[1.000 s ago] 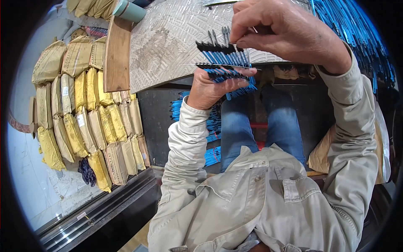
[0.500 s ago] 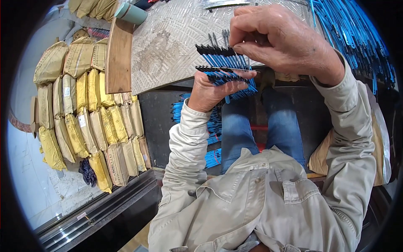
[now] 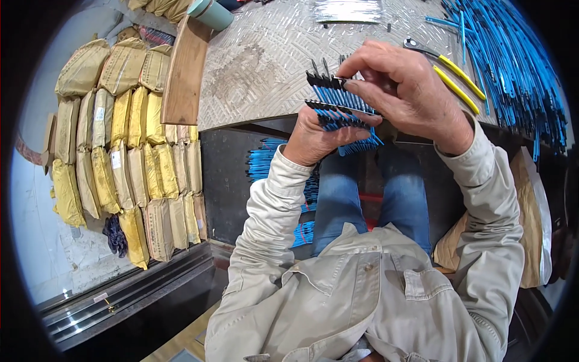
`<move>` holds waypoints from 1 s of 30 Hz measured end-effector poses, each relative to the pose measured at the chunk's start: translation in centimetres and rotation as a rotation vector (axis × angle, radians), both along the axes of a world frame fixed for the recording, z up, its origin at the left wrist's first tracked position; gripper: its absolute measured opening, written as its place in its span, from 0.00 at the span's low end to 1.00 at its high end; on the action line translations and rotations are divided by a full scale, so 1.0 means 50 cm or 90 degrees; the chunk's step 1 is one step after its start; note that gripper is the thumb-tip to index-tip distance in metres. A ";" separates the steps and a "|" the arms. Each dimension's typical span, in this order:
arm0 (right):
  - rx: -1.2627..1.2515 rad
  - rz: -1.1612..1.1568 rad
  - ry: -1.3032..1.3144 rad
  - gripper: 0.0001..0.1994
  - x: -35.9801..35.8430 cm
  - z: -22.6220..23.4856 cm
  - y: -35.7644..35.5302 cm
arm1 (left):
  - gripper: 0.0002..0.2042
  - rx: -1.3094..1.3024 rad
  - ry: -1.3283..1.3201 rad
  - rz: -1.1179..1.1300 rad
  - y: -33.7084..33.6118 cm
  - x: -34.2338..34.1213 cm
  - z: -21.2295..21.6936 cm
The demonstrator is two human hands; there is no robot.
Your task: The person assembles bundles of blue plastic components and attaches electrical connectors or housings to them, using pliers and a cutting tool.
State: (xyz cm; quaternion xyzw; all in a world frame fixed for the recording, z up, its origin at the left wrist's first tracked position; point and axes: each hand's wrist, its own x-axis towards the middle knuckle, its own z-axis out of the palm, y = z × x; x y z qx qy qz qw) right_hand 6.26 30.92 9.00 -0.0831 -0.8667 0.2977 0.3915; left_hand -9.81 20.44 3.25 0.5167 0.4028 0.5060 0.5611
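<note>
My left hand (image 3: 307,142) is closed round a row of thin blue strips (image 3: 338,116) with black ends, its thumb lying across them. A thin metal wire (image 3: 294,100) runs along the row and sticks out past its left side. The black ends (image 3: 324,81) line up side by side above it, and a few dark tips stand up higher. At the right part of that black row is my right hand (image 3: 401,90), thumb and forefinger pinched together. What lies between these fingertips is too small to make out.
Pliers with yellow handles (image 3: 461,77) lie beside a large pile of blue strips (image 3: 512,66). Silver wires (image 3: 348,10) lie at the table's back. A wooden board (image 3: 183,78) and a green cup (image 3: 211,13) border the left. Wrapped packages (image 3: 120,163) and blue bundles (image 3: 265,161) are lower.
The view has shifted, and the pliers now show. My right hand has come down a little, its pinched fingers still by the black ends. My left hand keeps its hold.
</note>
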 end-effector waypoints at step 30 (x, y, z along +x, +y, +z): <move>0.028 -0.004 -0.059 0.07 -0.012 0.019 0.004 | 0.10 0.074 0.058 0.018 0.002 0.020 0.009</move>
